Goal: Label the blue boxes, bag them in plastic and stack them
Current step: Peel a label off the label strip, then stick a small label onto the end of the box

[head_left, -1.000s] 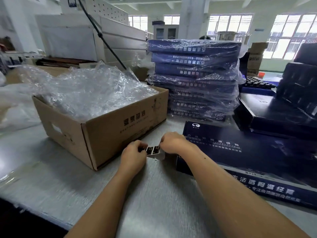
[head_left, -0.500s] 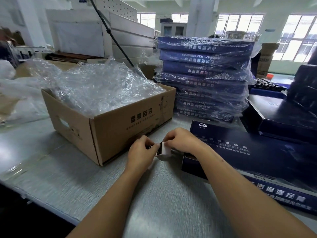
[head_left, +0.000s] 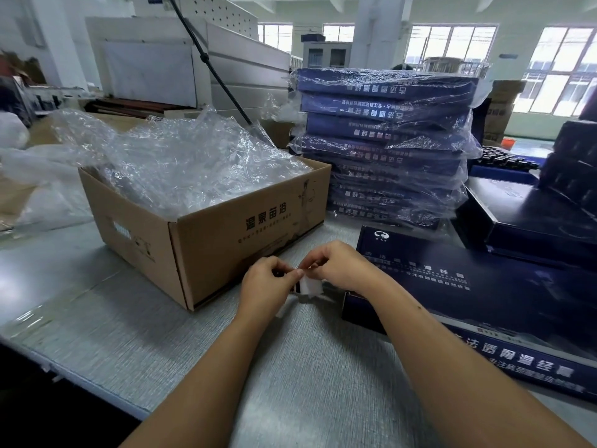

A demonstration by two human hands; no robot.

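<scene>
Since the earlier frame, the label strip [head_left: 310,286] is raised and its white backing is turned outward. It is pinched by the left hand [head_left: 268,284] and the right hand [head_left: 337,266], seemingly to peel one label. The unbagged blue box [head_left: 500,302] is kept just right of the hands, within reach; the plastic bags [head_left: 181,163] are kept left, and the bagged stack [head_left: 384,124] is far behind.

My left hand [head_left: 268,283] and right hand [head_left: 337,264] hide much of the white label [head_left: 311,287]; I can't read its print. The near blue box [head_left: 504,295] runs off the right edge.
</scene>
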